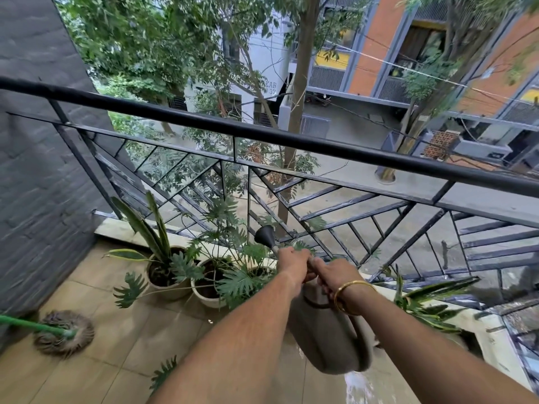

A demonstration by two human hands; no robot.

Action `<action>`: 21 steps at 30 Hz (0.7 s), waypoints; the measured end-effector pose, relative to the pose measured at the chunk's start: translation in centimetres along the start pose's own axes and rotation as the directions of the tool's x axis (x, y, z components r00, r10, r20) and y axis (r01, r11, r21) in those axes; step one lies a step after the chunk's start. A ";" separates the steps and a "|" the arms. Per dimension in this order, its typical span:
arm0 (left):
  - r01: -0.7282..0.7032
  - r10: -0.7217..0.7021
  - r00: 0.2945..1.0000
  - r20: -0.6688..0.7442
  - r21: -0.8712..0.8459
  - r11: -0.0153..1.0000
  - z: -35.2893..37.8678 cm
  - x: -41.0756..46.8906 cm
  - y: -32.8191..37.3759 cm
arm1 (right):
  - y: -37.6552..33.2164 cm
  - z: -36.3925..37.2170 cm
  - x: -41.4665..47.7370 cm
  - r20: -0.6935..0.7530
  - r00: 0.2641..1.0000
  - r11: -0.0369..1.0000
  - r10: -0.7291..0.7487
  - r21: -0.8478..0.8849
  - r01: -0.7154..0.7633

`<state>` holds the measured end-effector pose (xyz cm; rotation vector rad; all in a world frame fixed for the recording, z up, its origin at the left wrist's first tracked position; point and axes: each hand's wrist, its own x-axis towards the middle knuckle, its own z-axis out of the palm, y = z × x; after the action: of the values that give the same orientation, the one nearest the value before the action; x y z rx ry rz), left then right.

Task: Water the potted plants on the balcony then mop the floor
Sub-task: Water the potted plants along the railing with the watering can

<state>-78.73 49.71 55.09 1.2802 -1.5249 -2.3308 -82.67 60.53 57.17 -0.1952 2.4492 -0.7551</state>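
Both hands hold a grey watering can (326, 336) in front of me. My left hand (293, 265) grips its spout just behind the dark rose head (264, 235). My right hand (335, 275), with a gold bangle on the wrist, grips the can's top handle. The rose hangs above a row of cream pots (205, 295) by the railing. The left pot (167, 287) has a snake plant, the others hold split-leaf plants. A mop (62, 332) with a green handle lies on the tiled floor at the left. No water stream is visible.
A black metal railing (291, 138) runs across the front, a dark brick wall (35, 176) closes the left side. Another snake plant (428, 301) stands at the right by the ledge. A wet patch (367, 386) shines on the floor under the can.
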 end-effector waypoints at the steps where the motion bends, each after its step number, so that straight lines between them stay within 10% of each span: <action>1: -0.007 0.007 1.000 0.000 0.001 1.000 -0.5 -0.1 0.5 | -0.5 0.2 -0.2 -0.006 1.000 1.000 -0.008 0.010 0.008; 21: -0.040 0.040 0.998 0.050 -0.009 0.999 -13.6 0.7 6.7 | -13.0 7.9 -3.3 -0.129 0.991 0.999 -0.042 0.015 0.044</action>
<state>-72.41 36.23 57.81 1.1871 -1.5386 -2.3589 -75.89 46.94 60.60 -0.1992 2.5663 -0.8312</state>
